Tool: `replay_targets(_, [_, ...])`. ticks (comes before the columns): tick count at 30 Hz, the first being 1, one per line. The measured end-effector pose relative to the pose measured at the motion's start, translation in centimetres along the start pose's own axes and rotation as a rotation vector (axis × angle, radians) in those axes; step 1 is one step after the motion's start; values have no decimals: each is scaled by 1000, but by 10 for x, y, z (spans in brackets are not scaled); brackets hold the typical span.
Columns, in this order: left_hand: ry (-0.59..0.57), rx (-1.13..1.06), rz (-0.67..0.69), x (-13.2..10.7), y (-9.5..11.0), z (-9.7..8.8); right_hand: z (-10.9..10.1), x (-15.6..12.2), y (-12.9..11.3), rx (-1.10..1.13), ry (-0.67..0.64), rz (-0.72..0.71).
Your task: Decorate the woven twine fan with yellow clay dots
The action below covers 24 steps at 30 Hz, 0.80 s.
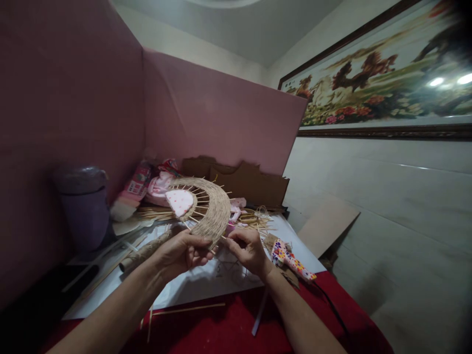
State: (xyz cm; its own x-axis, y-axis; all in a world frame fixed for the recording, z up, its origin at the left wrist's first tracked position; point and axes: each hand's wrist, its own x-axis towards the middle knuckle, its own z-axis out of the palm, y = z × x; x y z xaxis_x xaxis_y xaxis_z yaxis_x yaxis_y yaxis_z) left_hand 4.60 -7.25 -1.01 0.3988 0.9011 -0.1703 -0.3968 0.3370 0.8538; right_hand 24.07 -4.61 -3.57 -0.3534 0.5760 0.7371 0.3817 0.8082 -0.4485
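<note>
Pink panels (221,113) are standing behind; lower centre, left fingers (200,241) are gripping a woven arch (218,211), right fingers (238,250) seemingly pinching, adjusting a stick (223,238), next likely needing steadiness.

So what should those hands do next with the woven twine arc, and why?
Perhaps the right hand should tidy the woven twine arc at its lower outer edge: that hand is right there, and the left hand grips the same end.

Woven crescent (219,209) — in hands (190,251), red cloth (206,330)
</note>
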Motion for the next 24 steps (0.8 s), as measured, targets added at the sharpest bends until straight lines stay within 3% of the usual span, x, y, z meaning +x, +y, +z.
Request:
replay_targets(6, [-56, -39, 28, 3, -2, -5, -1, 3, 0, 98, -30, 101])
replay_targets(16, [72, -97, -21, 2, 2, 0, -1, 1, 1, 184, -20, 209])
replay_targets(24, [40, -39, -76, -1, 3, -3, 0, 0, 2, 186, -11, 216])
